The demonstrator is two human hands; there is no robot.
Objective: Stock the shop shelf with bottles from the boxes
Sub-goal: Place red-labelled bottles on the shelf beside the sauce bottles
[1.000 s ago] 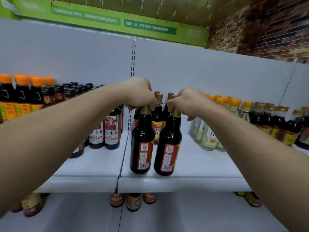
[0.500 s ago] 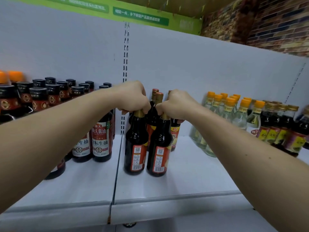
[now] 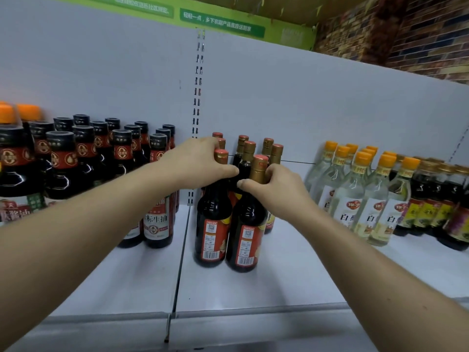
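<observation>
The left hand (image 3: 200,161) reaches forward on a nearly straight arm. Its fingers curl round the neck of the left dark bottle (image 3: 212,224) just under the gold cap, and the thumb lies across the front of the neck. The right hand (image 3: 271,189) comes in from the other side with the wrist bent slightly inward. Its thumb and curled fingers pinch the gold neck of the right dark bottle (image 3: 247,232).

Both bottles stand upright and side by side on the white shelf (image 3: 279,283), just right of the slotted upright (image 3: 198,80) in the back panel. Their barcode labels face the camera. Behind them, also right of the upright, stand more gold-capped bottles (image 3: 248,148) close to the back panel.

Left of the upright stand rows of black-capped soy sauce bottles (image 3: 121,158). Well to the right of it stand clear vinegar bottles (image 3: 355,199) with orange caps, and beyond those some dark bottles with yellow labels (image 3: 431,204). Above the upright a green sign (image 3: 220,20) runs along the top of the panel, with a brick wall (image 3: 418,34) to its right.
</observation>
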